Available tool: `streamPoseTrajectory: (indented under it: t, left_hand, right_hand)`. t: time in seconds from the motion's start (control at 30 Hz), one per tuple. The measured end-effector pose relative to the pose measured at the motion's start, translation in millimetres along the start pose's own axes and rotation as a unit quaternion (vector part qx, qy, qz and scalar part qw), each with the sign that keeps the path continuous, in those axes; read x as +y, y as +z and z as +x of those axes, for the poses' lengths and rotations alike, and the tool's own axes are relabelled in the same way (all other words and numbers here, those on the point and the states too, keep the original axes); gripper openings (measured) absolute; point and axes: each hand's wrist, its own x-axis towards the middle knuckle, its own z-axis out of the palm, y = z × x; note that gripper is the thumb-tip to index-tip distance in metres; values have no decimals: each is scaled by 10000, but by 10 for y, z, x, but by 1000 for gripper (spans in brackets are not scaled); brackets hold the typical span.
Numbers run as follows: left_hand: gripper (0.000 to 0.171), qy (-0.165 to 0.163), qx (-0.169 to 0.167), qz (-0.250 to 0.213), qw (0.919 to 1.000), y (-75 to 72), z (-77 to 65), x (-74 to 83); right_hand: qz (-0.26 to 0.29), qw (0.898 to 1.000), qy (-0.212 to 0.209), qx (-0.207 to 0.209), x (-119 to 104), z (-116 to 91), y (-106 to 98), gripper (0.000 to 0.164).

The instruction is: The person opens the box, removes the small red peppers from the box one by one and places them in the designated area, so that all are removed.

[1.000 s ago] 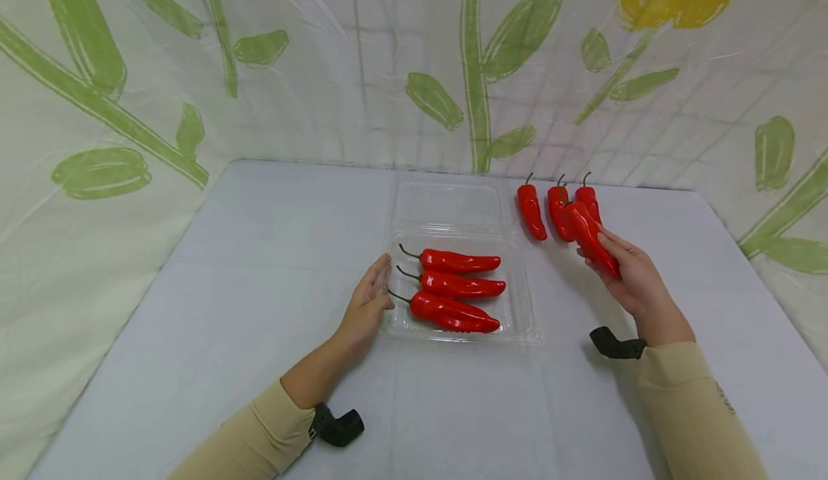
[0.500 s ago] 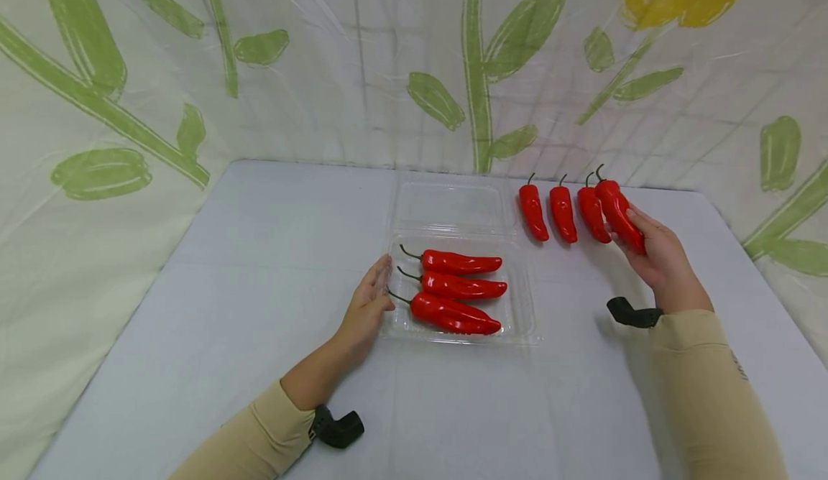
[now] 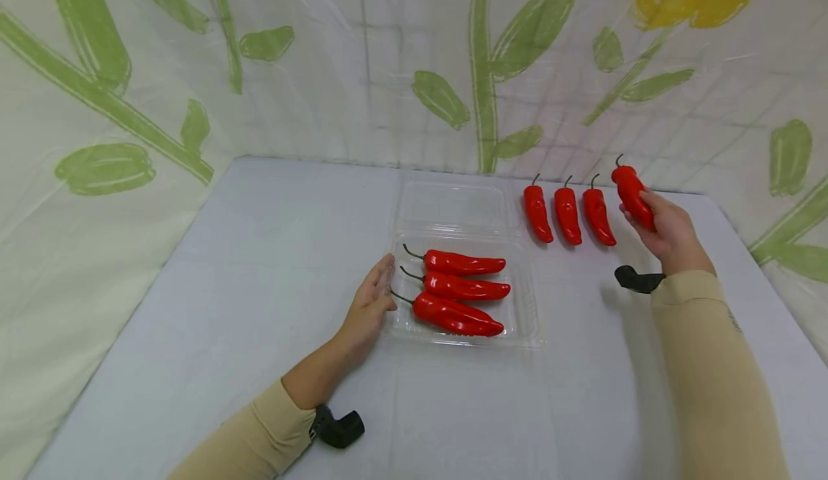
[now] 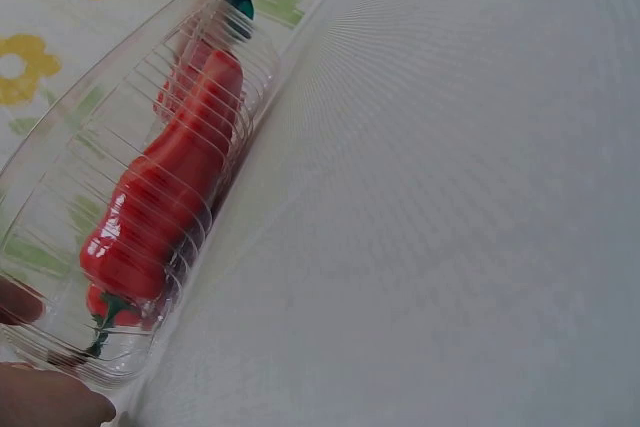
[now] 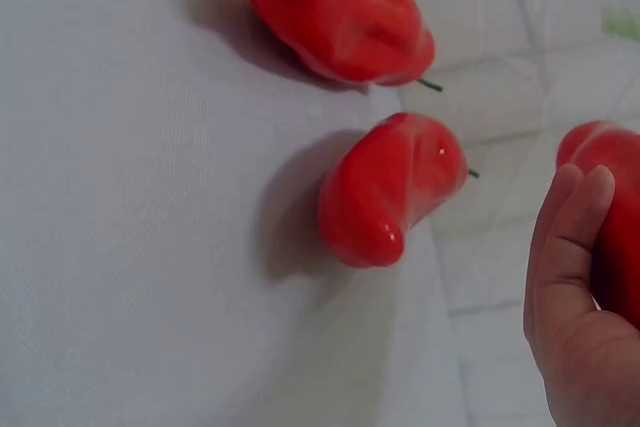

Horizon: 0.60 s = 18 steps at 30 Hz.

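In the head view my right hand point(image 3: 671, 230) grips a red chili pepper point(image 3: 632, 194) by its lower part, its green stem pointing to the table's back edge. To its left, three red chili peppers point(image 3: 596, 216) lie in a row on the table. My left hand point(image 3: 369, 306) rests along the left wall of a clear plastic clamshell container point(image 3: 527, 322), fingers fairly straight and thumb at the side. Three red chili peppers point(image 3: 467, 287) lie across its base, stems to the left. The left wrist view shows my thumb point(image 4: 55, 397) beside the container's corner, close to a pepper's stem.
The container's raised-edge lid point(image 3: 453, 203) lies folded back behind its base. A white tablecloth point(image 3: 259, 264) covers the table. Behind it hangs a pale curtain point(image 3: 362, 70) with yellow flowers and green leaves. Dark wrist-mounted cameras point(image 3: 339, 428) stick out from both sleeves.
My right hand has carried its chili pepper from over the row to the right and back, past the row's right end. The left hand keeps its place at the container.
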Motion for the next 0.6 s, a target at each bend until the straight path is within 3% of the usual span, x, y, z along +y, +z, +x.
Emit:
streamPoseTrajectory:
  t: [0.4,0.6]
  left_hand:
    - [78,41,-16,-40,10000,18,2,19]
    - [78,-7,-48,-30,10000,27,14,6]
  right_hand:
    - [301,9958,411,764,-61,257,-208,83]
    - [-99,9912,598,1175,-2,329,-337,81]
